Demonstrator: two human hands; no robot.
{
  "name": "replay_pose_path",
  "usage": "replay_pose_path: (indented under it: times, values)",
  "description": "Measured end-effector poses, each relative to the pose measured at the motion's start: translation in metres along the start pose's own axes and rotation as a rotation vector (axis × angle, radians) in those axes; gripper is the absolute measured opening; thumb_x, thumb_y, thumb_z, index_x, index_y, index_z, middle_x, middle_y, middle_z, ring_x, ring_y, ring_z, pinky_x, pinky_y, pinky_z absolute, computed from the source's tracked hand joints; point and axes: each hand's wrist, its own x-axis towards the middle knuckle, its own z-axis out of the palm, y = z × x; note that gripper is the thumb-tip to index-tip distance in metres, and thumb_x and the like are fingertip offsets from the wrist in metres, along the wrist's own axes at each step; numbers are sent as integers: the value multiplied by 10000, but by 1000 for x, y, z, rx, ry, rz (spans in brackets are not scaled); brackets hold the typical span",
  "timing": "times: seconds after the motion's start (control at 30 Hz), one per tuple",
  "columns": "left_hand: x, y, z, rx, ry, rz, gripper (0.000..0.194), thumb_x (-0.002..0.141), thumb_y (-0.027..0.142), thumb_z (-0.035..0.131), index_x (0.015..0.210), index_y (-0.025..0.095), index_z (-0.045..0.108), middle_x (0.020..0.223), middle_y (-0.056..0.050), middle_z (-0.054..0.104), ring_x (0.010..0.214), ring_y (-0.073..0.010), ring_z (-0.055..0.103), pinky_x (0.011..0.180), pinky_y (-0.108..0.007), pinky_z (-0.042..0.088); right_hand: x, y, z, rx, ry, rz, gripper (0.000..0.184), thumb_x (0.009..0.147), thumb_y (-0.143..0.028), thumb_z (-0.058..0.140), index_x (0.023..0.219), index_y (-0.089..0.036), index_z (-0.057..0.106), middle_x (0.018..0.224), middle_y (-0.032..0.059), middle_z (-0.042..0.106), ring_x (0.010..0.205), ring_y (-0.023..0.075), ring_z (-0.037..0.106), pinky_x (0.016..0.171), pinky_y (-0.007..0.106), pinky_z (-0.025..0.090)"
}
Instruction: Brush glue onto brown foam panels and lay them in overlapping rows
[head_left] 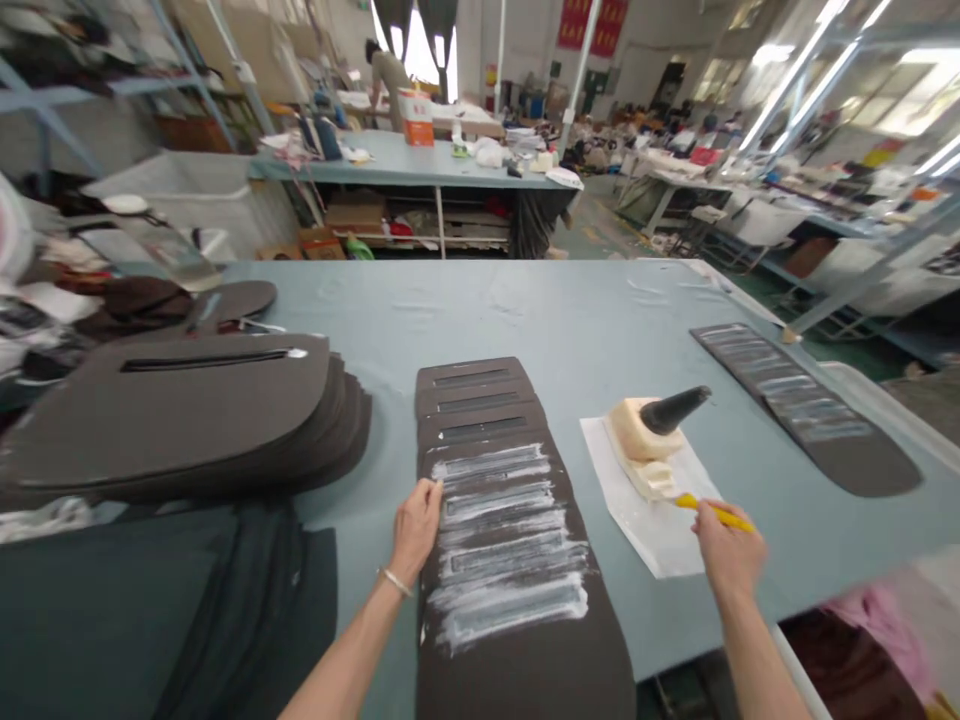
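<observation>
My left hand [418,520] is closed at the left edge of a row of overlapping dark grey panels [517,680], fingertips pressed on the edge. Each panel has a long slot, and white glue [517,550] is smeared around several of the nearer ones. My right hand [727,545] grips a yellow-handled brush [720,514]. Its tip reaches the foot of a cream-coloured glue container [637,430] with a black conical nozzle [675,410], which lies on a white sheet [667,545].
On the left lie a stack of dark rounded panels [172,420] with a zipped slot and dark green fabric pieces [112,600]. Glue-streaked panels [810,410] rest at the table's right side. Beyond the blue-green table [480,310], a person [388,80] stands near another worktable [360,165].
</observation>
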Motion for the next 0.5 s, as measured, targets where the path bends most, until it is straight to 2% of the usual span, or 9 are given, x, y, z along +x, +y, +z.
replay_pose_path:
  times: [0.1, 0.2, 0.3, 0.4, 0.5]
  values:
    - [19, -3, -2, 8, 28, -30, 278, 898, 382, 317, 760, 219, 495, 631, 34, 510, 616, -128, 509, 613, -233, 361, -8, -5, -6, -57, -78, 47, 262, 676, -387, 503, 813, -216, 647, 569, 31, 624, 610, 239, 601, 575, 323, 401]
    - [38, -5, -2, 37, 100, 24, 200, 883, 260, 339, 924, 220, 530, 861, -34, 607, 829, -171, 572, 751, -300, 414, -26, -39, 18, 37, -180, -45, 255, 695, -411, 518, 815, -224, 643, 598, 13, 623, 619, 217, 596, 592, 306, 404]
    - [54, -5, -2, 152, 168, 90, 219, 846, 229, 429, 1049, 225, 512, 1059, -68, 585, 1027, -213, 523, 882, -373, 386, -59, -97, 70, 279, -389, -212, 314, 711, -455, 548, 865, -200, 648, 623, 2, 613, 571, 174, 555, 573, 272, 402]
    - [67, -4, -4, 268, 145, 138, 255, 819, 230, 498, 1073, 232, 496, 1091, -59, 568, 1063, -217, 490, 914, -386, 361, -104, -162, 129, 470, -600, -352, 325, 742, -458, 539, 866, -179, 649, 627, -5, 593, 518, 133, 487, 524, 242, 369]
    - [75, -6, -6, 344, 88, 183, 253, 791, 209, 533, 1041, 229, 498, 1062, -50, 565, 1053, -214, 482, 913, -381, 347, -151, -215, 178, 546, -672, -496, 278, 768, -420, 513, 816, -180, 645, 653, -3, 594, 532, 119, 472, 540, 229, 366]
